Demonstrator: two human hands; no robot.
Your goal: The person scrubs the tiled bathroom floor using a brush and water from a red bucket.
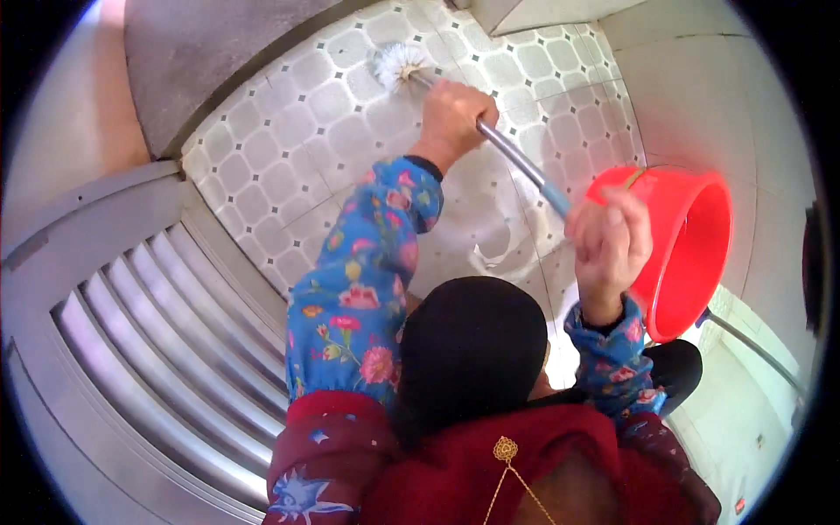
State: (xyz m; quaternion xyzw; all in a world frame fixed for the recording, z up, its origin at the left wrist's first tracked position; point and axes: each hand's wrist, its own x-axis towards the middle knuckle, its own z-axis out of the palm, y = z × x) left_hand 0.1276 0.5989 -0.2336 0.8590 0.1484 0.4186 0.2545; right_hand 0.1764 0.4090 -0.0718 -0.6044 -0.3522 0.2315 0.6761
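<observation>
A long-handled scrubbing brush slants across the view, its round white bristle head [398, 67] against the tiled floor at the far side. My left hand [453, 118] is wrapped round the metal handle [516, 157] not far from the head. At the pale blue end of the handle, my right hand [612, 238] is closed on it, its fingers a little blurred. Blue flowered sleeve covers [354, 289] are on both forearms. Right beside my right hand stands a red bucket [656, 262], its rim partly hidden behind the hand.
A grey louvred door [166, 324] takes up the left side. Pale patterned tiles [289, 175] cover the floor, with a wet sheen near my knees. A raised grey sill [197, 66] runs along the far left. Light walls [726, 105] and another pole [757, 352] are at the right.
</observation>
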